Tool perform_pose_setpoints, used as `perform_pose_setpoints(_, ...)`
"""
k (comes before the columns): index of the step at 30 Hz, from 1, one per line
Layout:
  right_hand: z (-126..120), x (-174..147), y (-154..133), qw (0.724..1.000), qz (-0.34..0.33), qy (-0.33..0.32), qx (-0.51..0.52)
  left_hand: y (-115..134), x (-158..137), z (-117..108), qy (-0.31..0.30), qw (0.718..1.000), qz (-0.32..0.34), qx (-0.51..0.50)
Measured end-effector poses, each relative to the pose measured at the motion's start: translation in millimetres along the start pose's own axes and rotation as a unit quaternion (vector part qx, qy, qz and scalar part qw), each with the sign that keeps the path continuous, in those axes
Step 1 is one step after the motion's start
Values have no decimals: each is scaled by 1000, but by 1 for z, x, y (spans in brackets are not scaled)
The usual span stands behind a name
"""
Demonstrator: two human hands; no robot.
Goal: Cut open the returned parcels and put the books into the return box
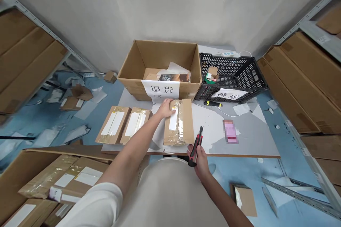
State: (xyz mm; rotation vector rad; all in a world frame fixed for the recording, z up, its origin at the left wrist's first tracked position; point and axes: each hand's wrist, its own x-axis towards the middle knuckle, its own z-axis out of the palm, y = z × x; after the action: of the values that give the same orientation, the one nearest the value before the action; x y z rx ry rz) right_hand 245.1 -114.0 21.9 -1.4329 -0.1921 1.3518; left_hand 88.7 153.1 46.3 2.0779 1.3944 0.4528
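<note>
The left hand (165,109) is gripping the far left corner of a taped box (187,124), which is lying on the table (252,140) in front of an open carton (133,88). The right hand (201,161) is grasping a red-and-black utility knife (195,149), its blade (201,131) pointing away beside the box's right edge. Two other boxes (113,125) are lying to the left, and a black crate (205,93) is standing beside the carton

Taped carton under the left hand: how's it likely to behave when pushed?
Taped carton is probably stiff: it looks mostly square and uncrushed. Likely slides rather than tips, lying broad face up on the table. Glossy tape could make it slippery.
</note>
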Motion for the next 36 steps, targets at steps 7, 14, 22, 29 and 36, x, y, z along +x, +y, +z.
perform_pose_setpoints(7,-10,61,-52,987,-136,28,-85,3,-95,12,120,982,-131,71)
perform_pose_setpoints(14,-16,100,-90,984,-102,-59,-133,12,-182,22,144,969,-194,57)
perform_pose_setpoints(22,-67,73,-96,942,-51,-115,-312,34,-120,7,-69,976,48,200)
perform_pose_setpoints(29,-79,66,-99,936,5,-181,-302,40,-122,21,-84,967,49,237)
perform_pose_setpoints(36,-91,73,-118,907,18,-220,-359,37,-123,22,-69,973,47,213)
